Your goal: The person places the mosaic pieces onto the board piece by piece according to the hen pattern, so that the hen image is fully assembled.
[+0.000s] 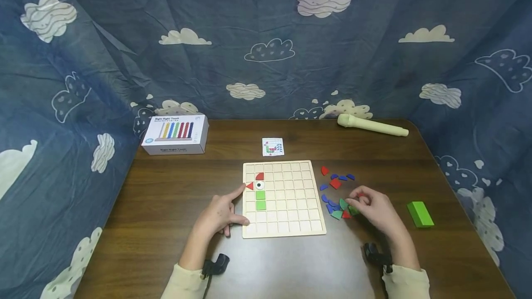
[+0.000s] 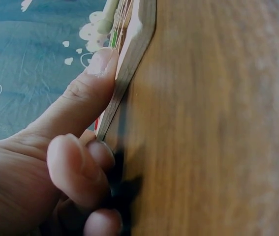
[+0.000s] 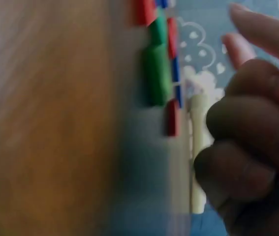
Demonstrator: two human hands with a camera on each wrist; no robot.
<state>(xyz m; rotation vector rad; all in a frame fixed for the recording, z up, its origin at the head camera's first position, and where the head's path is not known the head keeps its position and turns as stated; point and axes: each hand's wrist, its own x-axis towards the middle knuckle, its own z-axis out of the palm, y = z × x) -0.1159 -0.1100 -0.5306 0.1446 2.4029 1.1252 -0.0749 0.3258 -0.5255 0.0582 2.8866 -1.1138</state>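
Observation:
A pale wooden grid board (image 1: 287, 206) lies in the middle of the brown table (image 1: 166, 197). Near its upper left corner it holds a red quarter-round (image 1: 259, 176), a red triangle (image 1: 250, 186), a white eye disc (image 1: 259, 185) and two green squares (image 1: 260, 200). My left hand (image 1: 220, 213) rests at the board's left edge (image 2: 124, 73), index finger straight along it and thumb (image 2: 95, 83) pressed against it. My right hand (image 1: 374, 206) hovers with curled fingers (image 3: 247, 128) over loose red, blue and green pieces (image 1: 336, 197), touching a green piece (image 1: 353, 210). Whether it grips one is hidden.
A small pattern card (image 1: 273, 146) lies behind the board. A white toy box (image 1: 176, 134) stands at the back left, a cream recorder (image 1: 371, 126) at the back right, and a green block (image 1: 420, 214) at the right. Blue cloud-print cloth (image 1: 266, 36) surrounds the table.

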